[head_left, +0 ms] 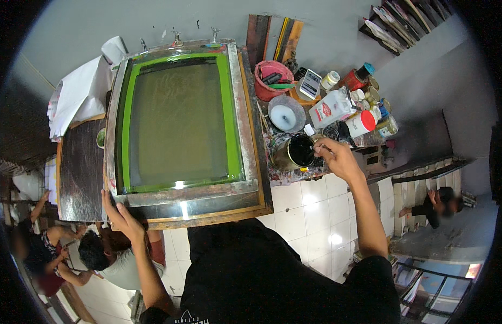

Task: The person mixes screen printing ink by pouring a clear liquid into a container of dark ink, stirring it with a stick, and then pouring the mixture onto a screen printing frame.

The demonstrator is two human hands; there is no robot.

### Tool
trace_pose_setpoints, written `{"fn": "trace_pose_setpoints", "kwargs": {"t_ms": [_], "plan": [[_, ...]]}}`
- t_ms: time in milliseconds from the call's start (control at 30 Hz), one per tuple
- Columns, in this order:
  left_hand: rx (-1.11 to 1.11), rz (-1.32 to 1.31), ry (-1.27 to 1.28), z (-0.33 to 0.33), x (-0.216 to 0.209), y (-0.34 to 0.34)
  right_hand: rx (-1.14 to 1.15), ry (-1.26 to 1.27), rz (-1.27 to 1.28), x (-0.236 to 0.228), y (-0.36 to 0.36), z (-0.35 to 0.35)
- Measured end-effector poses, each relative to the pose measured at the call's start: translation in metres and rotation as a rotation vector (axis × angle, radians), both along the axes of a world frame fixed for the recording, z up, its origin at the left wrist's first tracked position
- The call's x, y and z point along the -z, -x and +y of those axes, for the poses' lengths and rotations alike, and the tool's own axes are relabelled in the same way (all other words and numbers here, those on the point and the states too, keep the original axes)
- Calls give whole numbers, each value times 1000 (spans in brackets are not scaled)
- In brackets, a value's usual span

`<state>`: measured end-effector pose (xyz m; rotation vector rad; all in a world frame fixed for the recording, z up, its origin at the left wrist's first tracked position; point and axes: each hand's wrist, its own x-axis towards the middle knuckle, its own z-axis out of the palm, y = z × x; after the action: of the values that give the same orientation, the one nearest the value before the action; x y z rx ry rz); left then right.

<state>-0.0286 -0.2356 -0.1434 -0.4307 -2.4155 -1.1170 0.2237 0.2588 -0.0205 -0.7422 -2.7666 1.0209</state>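
My left hand (pixel 123 220) rests flat on the near left corner of the wooden-edged, metal-framed printing screen with green tape round its mesh (pixel 178 121), fingers spread and holding nothing. My right hand (pixel 340 159) reaches out over the cluttered, paint-smeared side desk (pixel 294 171), its fingers pinched narrow on a thin stick (pixel 322 146) just at the rim of the open round tin of black ink (pixel 300 151).

I judge the tin could tip or drip if I drag the stick across its rim, since it stands near the desk's front edge. Ink could also land on the white tiled floor (pixel 310 216).

Past the tin crowd a grey round lid (pixel 286 114), a red plastic bucket of tools (pixel 272 80), a white bottle lying tilted (pixel 332 108) and small cans (pixel 376 100), leaving little room. White cloth (pixel 78 94) lies heaped beyond the screen's left side.
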Motion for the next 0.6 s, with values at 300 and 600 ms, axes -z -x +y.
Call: {"fn": "trace_pose_setpoints", "kwargs": {"t_ms": [300, 600], "plan": [[-19, 11, -2, 0, 3, 1, -186, -234, 26, -2, 11, 4], [-9, -22, -50, -4, 8, 2, 23, 112, -70, 4, 19, -1]]}}
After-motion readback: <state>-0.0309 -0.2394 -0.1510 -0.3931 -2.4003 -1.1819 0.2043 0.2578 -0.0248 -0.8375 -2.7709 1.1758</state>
